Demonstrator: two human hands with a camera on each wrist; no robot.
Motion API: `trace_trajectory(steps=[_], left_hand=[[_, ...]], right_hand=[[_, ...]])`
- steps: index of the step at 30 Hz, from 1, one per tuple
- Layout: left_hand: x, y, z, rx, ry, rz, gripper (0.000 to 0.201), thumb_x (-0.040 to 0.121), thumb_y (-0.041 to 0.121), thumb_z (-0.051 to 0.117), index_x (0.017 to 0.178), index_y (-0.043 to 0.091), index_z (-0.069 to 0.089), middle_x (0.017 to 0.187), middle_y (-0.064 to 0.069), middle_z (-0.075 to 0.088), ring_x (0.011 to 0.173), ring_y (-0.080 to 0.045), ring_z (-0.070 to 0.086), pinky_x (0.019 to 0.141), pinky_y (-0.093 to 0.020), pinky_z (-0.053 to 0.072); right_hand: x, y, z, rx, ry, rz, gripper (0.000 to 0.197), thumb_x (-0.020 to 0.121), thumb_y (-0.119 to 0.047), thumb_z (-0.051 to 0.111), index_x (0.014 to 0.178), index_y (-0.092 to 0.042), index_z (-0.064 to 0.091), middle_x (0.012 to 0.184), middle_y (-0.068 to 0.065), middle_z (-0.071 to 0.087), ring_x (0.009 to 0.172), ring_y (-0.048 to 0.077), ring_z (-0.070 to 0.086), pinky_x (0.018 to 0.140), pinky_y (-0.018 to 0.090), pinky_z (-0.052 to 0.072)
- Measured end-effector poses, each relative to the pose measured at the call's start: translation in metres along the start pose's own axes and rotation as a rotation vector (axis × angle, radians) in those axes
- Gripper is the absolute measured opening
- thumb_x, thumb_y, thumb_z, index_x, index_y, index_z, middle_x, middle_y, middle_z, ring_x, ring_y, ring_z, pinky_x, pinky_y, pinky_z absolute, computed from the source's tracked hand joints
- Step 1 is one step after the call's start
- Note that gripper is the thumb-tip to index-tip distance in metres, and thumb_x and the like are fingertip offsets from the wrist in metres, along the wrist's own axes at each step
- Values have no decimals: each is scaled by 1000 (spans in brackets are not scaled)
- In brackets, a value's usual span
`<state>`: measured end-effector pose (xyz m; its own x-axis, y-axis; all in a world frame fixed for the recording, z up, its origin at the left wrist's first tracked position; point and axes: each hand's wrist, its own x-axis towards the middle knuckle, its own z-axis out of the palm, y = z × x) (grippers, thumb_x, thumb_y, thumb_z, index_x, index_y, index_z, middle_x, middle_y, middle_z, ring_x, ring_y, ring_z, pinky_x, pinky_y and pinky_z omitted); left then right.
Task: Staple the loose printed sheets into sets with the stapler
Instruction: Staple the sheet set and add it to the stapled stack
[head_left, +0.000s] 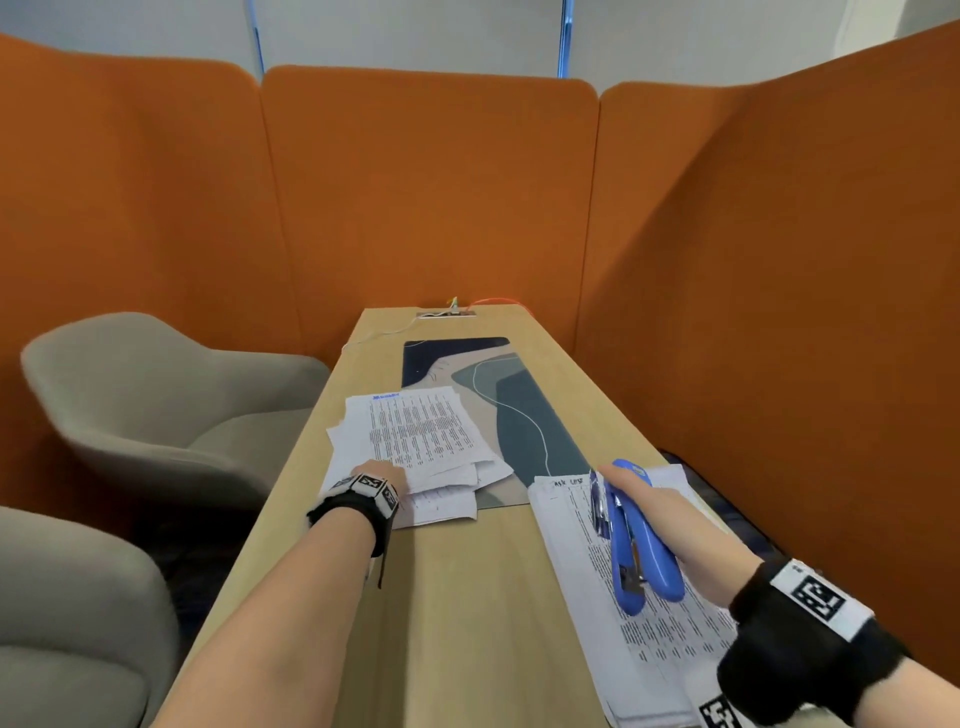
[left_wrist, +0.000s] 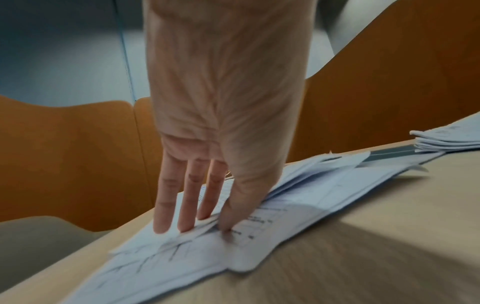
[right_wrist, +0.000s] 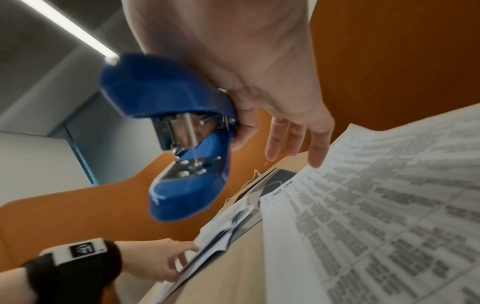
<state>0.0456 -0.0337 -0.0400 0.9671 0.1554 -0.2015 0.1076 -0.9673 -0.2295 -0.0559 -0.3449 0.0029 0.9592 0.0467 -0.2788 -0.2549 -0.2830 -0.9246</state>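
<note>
A messy pile of loose printed sheets (head_left: 421, 436) (left_wrist: 311, 195) lies on the left half of the wooden table (head_left: 467, 597). My left hand (head_left: 382, 475) (left_wrist: 202, 226) is at its near edge, thumb on top and fingers stretched out, pinching some sheets. On the right lies a squarer stack of printed sheets (head_left: 639, 639) (right_wrist: 376, 205). My right hand (head_left: 670, 519) (right_wrist: 246, 127) hovers just above that stack and grips a blue stapler (head_left: 639, 540) (right_wrist: 182, 144), held on its side, its mouth slightly apart. The other right fingers hang straight near the stack's far corner.
A patterned desk mat (head_left: 524, 415) runs down the middle under both paper piles. A power socket with cables (head_left: 449, 312) sits at the table's far end. Orange padded partitions (head_left: 431, 197) enclose the booth. Grey armchairs (head_left: 156, 395) stand to the left.
</note>
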Motion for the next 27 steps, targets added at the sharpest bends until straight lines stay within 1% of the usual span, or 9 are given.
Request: trace_trajectory(steps=[2, 4, 6, 9, 12, 15, 18, 21, 27], left_hand=[[0, -2, 0, 23, 21, 22, 33, 98, 17, 43, 129, 7, 53, 130, -10, 57, 119, -28, 56, 98, -33, 47], [-3, -5, 0, 63, 55, 28, 33, 98, 15, 45, 130, 9, 52, 129, -9, 57, 119, -27, 56, 95, -32, 46], [-3, -6, 2, 67, 70, 32, 33, 98, 14, 45, 129, 9, 54, 129, -8, 58, 119, -26, 56, 94, -30, 46], [-6, -6, -1, 57, 56, 31, 33, 98, 11, 45, 129, 7, 53, 128, -9, 58, 119, -26, 56, 94, -31, 46], [-9, -9, -1, 43, 66, 63, 36, 96, 6, 45, 132, 6, 49, 132, -11, 55, 123, -28, 53, 98, -34, 45], [-12, -12, 0, 33, 91, 56, 33, 96, 10, 43, 127, 6, 53, 129, -11, 57, 119, -29, 55, 94, -33, 46], [-18, -18, 2, 25, 113, 34, 30, 96, 4, 43, 123, 4, 55, 125, -12, 57, 116, -29, 57, 91, -32, 47], [-20, -30, -10, -128, 272, -66, 29, 95, 4, 42, 118, 6, 57, 119, -13, 60, 110, -31, 60, 88, -34, 48], [-35, -65, -39, -627, 554, -203, 22, 94, 11, 45, 112, 1, 55, 114, -27, 58, 108, -44, 54, 83, -43, 44]], right_hand=[[-1, -2, 6, 46, -26, 19, 70, 52, -73, 65, 88, -14, 68, 89, 20, 72, 81, 31, 64, 93, 44, 49], [-2, -3, 9, 80, -49, 19, 72, 48, -74, 66, 88, -14, 67, 87, 18, 70, 81, 31, 63, 93, 44, 49], [-3, -3, 8, 122, -59, 22, 66, 56, -70, 68, 89, -13, 65, 87, 17, 67, 81, 31, 62, 89, 43, 50], [-7, -1, 4, 211, -62, 5, 47, 78, -56, 64, 89, -10, 63, 83, 16, 64, 74, 30, 60, 73, 36, 49], [-8, 3, -3, 279, -55, 4, 39, 85, -49, 60, 86, -11, 65, 76, 13, 65, 67, 27, 60, 66, 34, 48], [-12, 3, -6, 323, -72, -3, 47, 86, -50, 58, 102, -7, 67, 93, 19, 71, 80, 31, 64, 78, 40, 52], [-16, 2, -5, 366, -72, 8, 69, 77, -54, 64, 122, -2, 61, 115, 26, 65, 95, 35, 61, 92, 45, 48], [-15, 1, -7, 395, -66, 1, 75, 68, -57, 68, 120, -3, 62, 110, 28, 63, 92, 33, 58, 86, 44, 47], [-20, -9, -9, 440, -41, -15, 40, 85, -50, 59, 96, -12, 63, 88, 14, 61, 79, 24, 58, 76, 36, 47]])
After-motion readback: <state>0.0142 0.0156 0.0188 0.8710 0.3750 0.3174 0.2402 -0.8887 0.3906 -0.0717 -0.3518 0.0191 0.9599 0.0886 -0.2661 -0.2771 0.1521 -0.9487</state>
